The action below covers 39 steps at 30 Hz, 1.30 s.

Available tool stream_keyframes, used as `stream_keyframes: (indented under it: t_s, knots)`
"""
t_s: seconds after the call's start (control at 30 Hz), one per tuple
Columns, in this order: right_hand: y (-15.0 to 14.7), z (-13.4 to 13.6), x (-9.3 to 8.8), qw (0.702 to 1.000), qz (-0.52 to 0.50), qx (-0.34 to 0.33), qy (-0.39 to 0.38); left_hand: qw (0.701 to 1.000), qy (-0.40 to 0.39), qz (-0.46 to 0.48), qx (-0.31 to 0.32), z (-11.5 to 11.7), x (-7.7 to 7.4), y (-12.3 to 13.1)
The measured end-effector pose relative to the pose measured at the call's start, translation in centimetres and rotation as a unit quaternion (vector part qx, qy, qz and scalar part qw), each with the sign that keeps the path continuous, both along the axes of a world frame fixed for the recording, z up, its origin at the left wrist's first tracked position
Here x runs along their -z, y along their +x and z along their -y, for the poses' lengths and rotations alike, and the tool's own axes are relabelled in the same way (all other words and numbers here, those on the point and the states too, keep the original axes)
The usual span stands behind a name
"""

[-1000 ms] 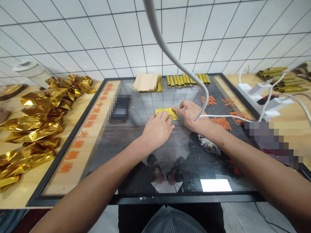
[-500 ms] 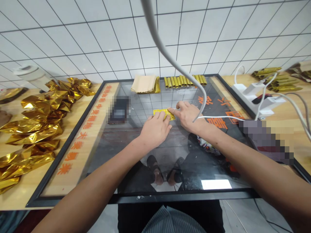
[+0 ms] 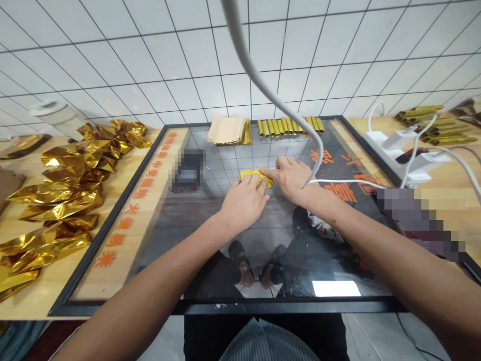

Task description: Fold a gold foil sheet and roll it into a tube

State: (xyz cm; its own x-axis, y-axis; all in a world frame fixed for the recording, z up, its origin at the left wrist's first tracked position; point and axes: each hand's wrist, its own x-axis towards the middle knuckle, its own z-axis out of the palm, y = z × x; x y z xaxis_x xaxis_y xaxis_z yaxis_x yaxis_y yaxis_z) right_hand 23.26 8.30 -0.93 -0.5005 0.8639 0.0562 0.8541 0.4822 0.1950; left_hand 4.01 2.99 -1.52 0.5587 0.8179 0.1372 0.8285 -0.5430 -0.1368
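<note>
Left hand: fingers laid slightly spread on a small, narrow yellow-gold foil-paper strip; thumb apart; I see it clamped on nothing.
Right hand: index finger extended to the strip's right end, apparently touching; I cannot tell whether the thumb closes a pinch.
Strip position: centre of frame, on the black-framed, glass-topped table.
Strip progress: I judge it part-worked; its visible portions look creased, and I cannot confirm a closed tube.
Row of slim gold paper tubes: upper centre, side by side near the table's far edge; I read these as finished pieces.
Loose pile of gold tubes: upper right; also formed, in my judgement.
Stack of tan-backed, gold-faced paper sheets: upper centre, left of the row; flat, so I rate it as work remaining. I cannot count the sheets.
Strip concealment: fingers cover its middle; I cannot read the fold beneath.
Thick white cable: hangs from the top edge, masking part of the row and ending visually near the right wrist.
Pixelated dark objects: one left of centre, another at right; identity unreadable.
Crumpled shiny gold foil pieces: left side; some cut off by the frame edge.
Brownish shape: left edge, cut off; I cannot identify it.
White patterned item: right of centre, partly covered by the forearm; I cannot identify it.
</note>
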Motion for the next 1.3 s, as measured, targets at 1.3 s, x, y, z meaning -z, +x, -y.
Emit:
stream_keyframes:
  t_s: [1.3]
  knots:
    - [1.2, -0.9, 0.2, 0.998, -0.011, -0.070, 0.001, 1.000, -0.006, 0.004, -0.004, 0.2, -0.2, 0.0]
